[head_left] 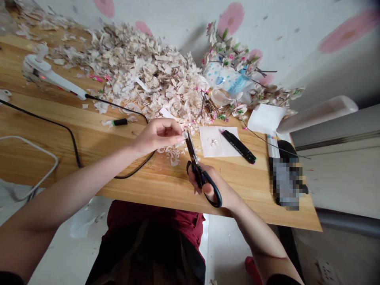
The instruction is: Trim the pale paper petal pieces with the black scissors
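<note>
My right hand [212,188] grips black-handled scissors [198,169] over the front of the wooden table [97,134], with the blades pointing up and away. My left hand [158,134] is closed in a pinch on a small pale petal piece [184,135] right at the blade tips. Small cut petal scraps [172,154] lie on the wood just below the two hands.
A big heap of pale petals [142,75] fills the back of the table, with artificial flower sprigs [228,51] and a plastic bag to its right. A white glue gun [47,73] with a black cord lies left. White paper [218,141], a black marker [239,146] and a blurred dark object [286,182] sit right.
</note>
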A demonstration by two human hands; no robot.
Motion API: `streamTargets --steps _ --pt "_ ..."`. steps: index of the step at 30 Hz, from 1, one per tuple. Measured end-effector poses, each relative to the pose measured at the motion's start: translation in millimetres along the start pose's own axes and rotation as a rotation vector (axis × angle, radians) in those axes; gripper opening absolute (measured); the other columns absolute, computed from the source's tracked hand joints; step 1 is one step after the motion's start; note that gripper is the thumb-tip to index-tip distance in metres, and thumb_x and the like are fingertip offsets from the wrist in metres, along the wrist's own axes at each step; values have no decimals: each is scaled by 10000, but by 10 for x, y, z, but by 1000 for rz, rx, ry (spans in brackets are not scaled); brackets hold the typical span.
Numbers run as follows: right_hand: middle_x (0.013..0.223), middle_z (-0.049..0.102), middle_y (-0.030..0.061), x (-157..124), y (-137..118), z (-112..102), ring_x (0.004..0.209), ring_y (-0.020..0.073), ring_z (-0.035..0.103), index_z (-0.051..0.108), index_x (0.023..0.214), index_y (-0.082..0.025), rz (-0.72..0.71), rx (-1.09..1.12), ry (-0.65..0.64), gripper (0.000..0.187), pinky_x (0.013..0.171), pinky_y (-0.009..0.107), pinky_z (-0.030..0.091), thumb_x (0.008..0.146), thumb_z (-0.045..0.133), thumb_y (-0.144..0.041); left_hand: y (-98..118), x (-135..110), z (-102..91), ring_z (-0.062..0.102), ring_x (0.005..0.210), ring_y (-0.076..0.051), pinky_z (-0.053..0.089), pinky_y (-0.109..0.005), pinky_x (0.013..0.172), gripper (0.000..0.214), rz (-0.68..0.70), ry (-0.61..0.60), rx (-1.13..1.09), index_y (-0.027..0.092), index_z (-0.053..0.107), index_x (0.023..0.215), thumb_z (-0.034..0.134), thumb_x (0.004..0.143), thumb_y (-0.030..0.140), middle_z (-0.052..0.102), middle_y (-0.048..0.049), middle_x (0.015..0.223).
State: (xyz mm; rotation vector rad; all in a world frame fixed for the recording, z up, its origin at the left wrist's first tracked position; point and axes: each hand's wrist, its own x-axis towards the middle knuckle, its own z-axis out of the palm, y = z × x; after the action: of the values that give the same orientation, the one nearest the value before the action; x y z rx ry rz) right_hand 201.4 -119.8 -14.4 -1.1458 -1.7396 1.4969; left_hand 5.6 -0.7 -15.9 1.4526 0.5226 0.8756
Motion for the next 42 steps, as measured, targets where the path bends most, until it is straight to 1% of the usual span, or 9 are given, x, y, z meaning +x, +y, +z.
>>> streamTargets --steps 8,15,21,29,38,42 --pt "635 412 -12 -17 -27 -5 557 132 386 408 732 -203 27 -3 -30 698 508 265 408 709 349 -898 -16 1 -30 477 555 -86 353 -201 504 154 -55 -43 -7 161 638 664 751 693 262 571 14 632" --pt "630 425 -13 -18 -45 -3 559 134 386 406 724 -207 31 8 -23 680 517 266 398 721 366 -886 -3 4 -16 436 525 -82 322 -204 477 175 -72 -50 -15 163 619 640 760 669 264 538 19 602" --pt "602 410 -22 -15 -40 -25 542 128 390 406 709 -204 43 -13 -27 685 500 254 382 711 372 -889 -2 3 -47 428 515 -77 317 -203 474 168 -68 -78 -36 164 604 634 747 682 239 526 24 595" --pt "628 407 -21 -27 2 -27 539 118 386 400 697 -204 76 -15 -48 681 476 240 379 706 385 -885 -84 20 -129 422 512 -89 300 -225 471 202 -83 -179 -65 165 593 627 754 692 269 527 13 586" --pt "624 417 -23 -34 -19 -54 527 116 389 408 694 -204 91 -29 -50 676 468 238 364 698 414 -880 -67 33 -140 445 524 -99 316 -239 495 245 -89 -206 -46 158 587 599 758 693 305 534 10 584" --pt "634 416 -20 -30 -25 -75 536 116 388 401 686 -204 87 -57 -58 671 470 237 354 713 407 -874 -86 32 -154 440 537 -97 320 -236 508 238 -83 -218 -54 159 581 598 747 705 291 525 14 587"
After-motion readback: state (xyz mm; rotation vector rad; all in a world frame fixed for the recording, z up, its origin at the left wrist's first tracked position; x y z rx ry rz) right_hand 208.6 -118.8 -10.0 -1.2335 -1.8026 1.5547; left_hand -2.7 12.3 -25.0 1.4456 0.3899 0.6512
